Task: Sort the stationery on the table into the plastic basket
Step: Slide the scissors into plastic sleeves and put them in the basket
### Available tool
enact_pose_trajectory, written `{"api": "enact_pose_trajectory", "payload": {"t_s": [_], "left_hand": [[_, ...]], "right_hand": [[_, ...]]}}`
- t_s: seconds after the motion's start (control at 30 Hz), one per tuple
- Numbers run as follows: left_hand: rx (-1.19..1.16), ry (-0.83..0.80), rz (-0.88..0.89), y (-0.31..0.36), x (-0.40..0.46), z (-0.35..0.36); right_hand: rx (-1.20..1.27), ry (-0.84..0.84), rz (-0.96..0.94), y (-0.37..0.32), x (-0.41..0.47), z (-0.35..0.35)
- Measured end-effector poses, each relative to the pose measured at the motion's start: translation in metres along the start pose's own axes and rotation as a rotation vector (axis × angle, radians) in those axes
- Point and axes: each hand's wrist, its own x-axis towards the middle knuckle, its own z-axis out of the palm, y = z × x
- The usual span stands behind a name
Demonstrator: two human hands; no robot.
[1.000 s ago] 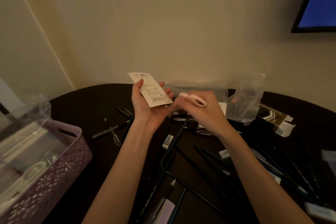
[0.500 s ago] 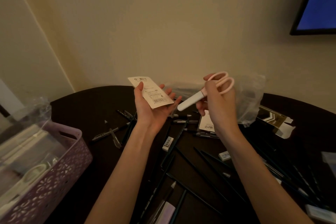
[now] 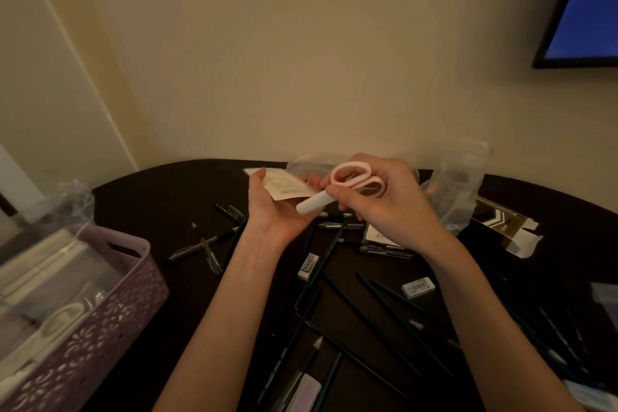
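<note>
1. I was mid-unpacking: my right hand was wrapped around the pink scissors, fingers curled at the handle loops, white sheathed tip pointing down-left toward my other palm.
2. My left hand was pinching the scissors' backing card between thumb and fingers, palm up, just beside the tip.
3. My guess at the next step: ditch the card, then swing the scissors over to the plastic basket sitting well off to my left at the table edge. It already had notebooks and another pair of scissors in it, so I'd need to find a gap.
4. Loads left to sort: dark pens and pencils criss-crossed under my arms, and a couple of erasers.
5. Junk in the mix too: clear plastic bags and an opened box, which didn't belong in the basket.
</note>
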Motion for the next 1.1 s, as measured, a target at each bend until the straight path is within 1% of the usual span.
{"api": "enact_pose_trajectory", "payload": {"t_s": [0.1, 0.23, 0.37, 0.47, 0.53, 0.6, 0.67, 0.77, 0.87, 0.93, 1.0, 1.1], "left_hand": [[0.038, 0.013, -0.03, -0.001, -0.005, 0.003], [0.117, 0.004, -0.098, -0.007, -0.01, 0.007], [0.11, 0.02, -0.132, -0.01, -0.014, 0.01], [0.09, 0.032, -0.124, -0.008, -0.014, 0.009], [0.068, 0.012, -0.126, -0.006, -0.015, 0.009], [0.052, -0.016, -0.135, -0.005, -0.015, 0.009], [0.049, -0.01, -0.15, -0.006, -0.016, 0.01], [0.046, 0.028, -0.148, -0.005, -0.013, 0.009], [-0.018, 0.017, -0.133, 0.001, -0.008, 0.005], [-0.056, -0.006, -0.117, 0.005, -0.006, 0.004], [-0.07, -0.029, -0.099, 0.006, -0.009, 0.004], [-0.083, -0.024, -0.074, 0.004, -0.012, 0.006]], "right_hand": [[-0.129, -0.059, -0.008, 0.004, -0.001, 0.001], [-0.234, -0.081, -0.027, 0.007, -0.001, 0.008], [-0.382, -0.048, -0.143, 0.012, 0.0, 0.011], [-0.453, 0.009, -0.275, 0.017, -0.001, 0.01], [-0.498, 0.059, -0.365, 0.019, -0.002, 0.012], [-0.553, 0.061, -0.397, 0.021, -0.002, 0.016], [-0.576, 0.008, -0.354, 0.022, -0.002, 0.018], [-0.569, -0.1, -0.24, 0.02, -0.003, 0.016], [-0.538, -0.179, -0.124, 0.016, -0.004, 0.011], [-0.506, -0.201, -0.067, 0.014, -0.004, 0.008], [-0.483, -0.156, -0.093, 0.015, -0.004, 0.009], [-0.524, -0.001, -0.202, 0.021, -0.003, 0.015]]}}
